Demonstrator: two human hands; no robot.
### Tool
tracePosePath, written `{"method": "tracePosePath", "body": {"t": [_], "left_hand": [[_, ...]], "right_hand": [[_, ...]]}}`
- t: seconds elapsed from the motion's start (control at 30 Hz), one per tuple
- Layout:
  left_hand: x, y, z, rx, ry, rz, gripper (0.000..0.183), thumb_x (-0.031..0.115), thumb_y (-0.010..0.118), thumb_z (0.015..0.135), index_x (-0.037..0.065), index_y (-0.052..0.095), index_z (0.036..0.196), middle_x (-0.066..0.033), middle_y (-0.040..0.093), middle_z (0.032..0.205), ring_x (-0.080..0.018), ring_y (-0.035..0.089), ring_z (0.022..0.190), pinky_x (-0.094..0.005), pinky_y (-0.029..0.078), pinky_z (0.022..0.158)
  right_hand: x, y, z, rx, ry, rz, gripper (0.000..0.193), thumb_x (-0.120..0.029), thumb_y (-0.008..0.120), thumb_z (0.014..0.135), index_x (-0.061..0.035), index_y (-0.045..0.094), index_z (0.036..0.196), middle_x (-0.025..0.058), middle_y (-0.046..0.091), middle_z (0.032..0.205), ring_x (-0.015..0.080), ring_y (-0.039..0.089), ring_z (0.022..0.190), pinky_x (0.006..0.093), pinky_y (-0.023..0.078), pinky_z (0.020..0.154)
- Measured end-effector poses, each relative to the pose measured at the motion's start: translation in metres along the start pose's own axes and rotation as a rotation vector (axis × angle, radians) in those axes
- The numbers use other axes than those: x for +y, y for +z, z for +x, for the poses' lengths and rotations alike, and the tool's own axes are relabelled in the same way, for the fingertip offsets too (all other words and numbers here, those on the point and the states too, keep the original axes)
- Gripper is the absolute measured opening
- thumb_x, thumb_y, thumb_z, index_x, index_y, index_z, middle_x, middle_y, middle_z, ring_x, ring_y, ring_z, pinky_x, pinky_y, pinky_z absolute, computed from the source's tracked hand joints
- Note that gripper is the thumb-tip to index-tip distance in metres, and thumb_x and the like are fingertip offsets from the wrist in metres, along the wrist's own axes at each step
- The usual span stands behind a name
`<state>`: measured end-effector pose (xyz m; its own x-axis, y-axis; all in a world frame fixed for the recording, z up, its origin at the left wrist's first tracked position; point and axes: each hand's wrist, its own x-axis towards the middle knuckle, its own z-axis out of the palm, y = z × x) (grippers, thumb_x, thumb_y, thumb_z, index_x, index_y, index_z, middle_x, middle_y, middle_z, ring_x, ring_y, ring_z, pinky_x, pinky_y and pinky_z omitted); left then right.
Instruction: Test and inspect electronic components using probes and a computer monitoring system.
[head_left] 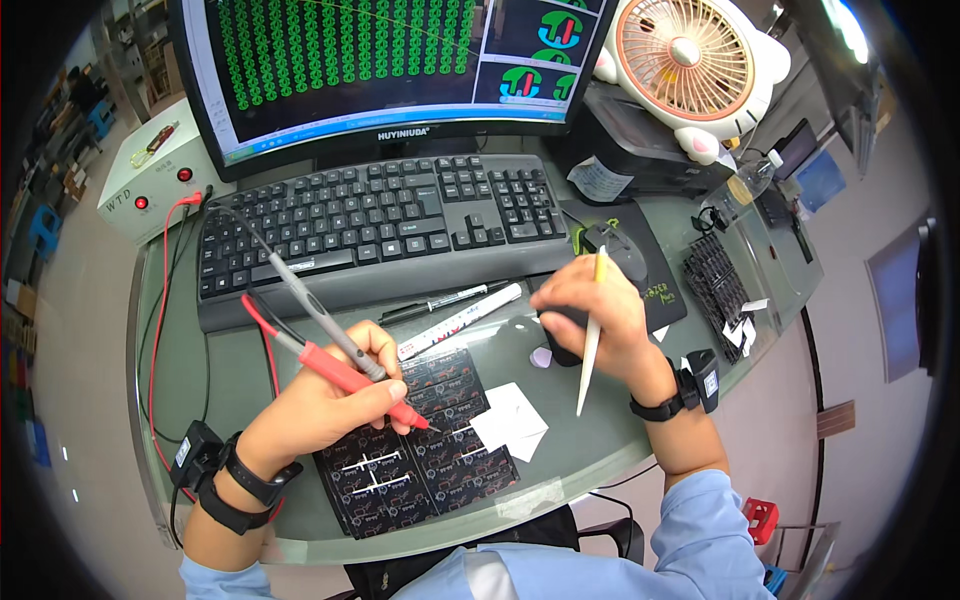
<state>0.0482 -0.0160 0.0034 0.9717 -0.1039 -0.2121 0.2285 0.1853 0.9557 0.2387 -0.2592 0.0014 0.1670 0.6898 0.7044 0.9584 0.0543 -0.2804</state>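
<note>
My left hand (318,408) is closed around two test probes, a red probe (345,371) and a grey probe (300,290). The red probe's tip points down over a dark printed circuit board panel (410,505) lying flat on the desk; whether it touches cannot be made out. To the right, my right hand (615,318) is raised above the desk by the mouse, closed on a slim white pointed stick (589,372) with a yellow upper end, its point downward. Pieces of white paper (518,425) lie across the panel's right edge.
Beyond the panel are a marker (462,320), a black pen (440,302), a keyboard (380,230) and a monitor (370,75). A mouse (615,248), a stack of dark boards (712,280) and a fan (685,65) stand right. A white tester box (155,185) with red cable sits left.
</note>
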Motion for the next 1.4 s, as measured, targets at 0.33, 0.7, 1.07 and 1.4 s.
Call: {"method": "tracePosePath", "body": {"t": [0.33, 0.7, 1.07, 1.4], "left_hand": [[-0.006, 0.011, 0.002, -0.004, -0.005, -0.009, 0.025, 0.007, 0.066, 0.086, 0.003, 0.042, 0.094, -0.0078, 0.061, 0.082, -0.0128, 0.067, 0.072, -0.0236, 0.053, 0.064], [-0.017, 0.010, 0.003, 0.030, 0.043, 0.152, 0.033, 0.016, 0.075, 0.081, 0.005, 0.048, 0.095, -0.0008, 0.054, 0.087, -0.0070, 0.055, 0.081, -0.0232, 0.045, 0.072], [-0.016, 0.011, 0.003, 0.008, 0.035, 0.152, 0.031, 0.015, 0.073, 0.081, 0.007, 0.047, 0.095, -0.0035, 0.054, 0.091, -0.0079, 0.053, 0.082, -0.0239, 0.043, 0.074], [-0.016, 0.014, 0.003, -0.003, 0.086, 0.105, 0.025, 0.013, 0.071, 0.083, 0.005, 0.049, 0.092, -0.0005, 0.053, 0.087, -0.0065, 0.052, 0.083, -0.0243, 0.043, 0.075]], "right_hand": [[0.006, 0.001, -0.003, -0.039, 0.030, -0.012, 0.017, -0.006, 0.075, 0.071, -0.0063, 0.062, 0.082, 0.0028, 0.065, 0.074, 0.0218, 0.061, 0.069, 0.0355, 0.049, 0.073], [0.009, 0.004, -0.004, -0.024, 0.043, 0.010, 0.017, -0.004, 0.075, 0.070, -0.0063, 0.062, 0.082, 0.0037, 0.065, 0.074, 0.0229, 0.060, 0.067, 0.0353, 0.050, 0.073], [0.008, 0.001, -0.003, -0.064, 0.025, -0.004, 0.012, -0.005, 0.072, 0.076, -0.0023, 0.062, 0.082, 0.0073, 0.065, 0.074, 0.0215, 0.061, 0.065, 0.0380, 0.052, 0.073], [0.009, 0.005, -0.005, -0.034, 0.074, 0.015, 0.016, -0.006, 0.076, 0.070, -0.0065, 0.064, 0.081, 0.0039, 0.064, 0.073, 0.0219, 0.059, 0.068, 0.0329, 0.046, 0.065]]}}
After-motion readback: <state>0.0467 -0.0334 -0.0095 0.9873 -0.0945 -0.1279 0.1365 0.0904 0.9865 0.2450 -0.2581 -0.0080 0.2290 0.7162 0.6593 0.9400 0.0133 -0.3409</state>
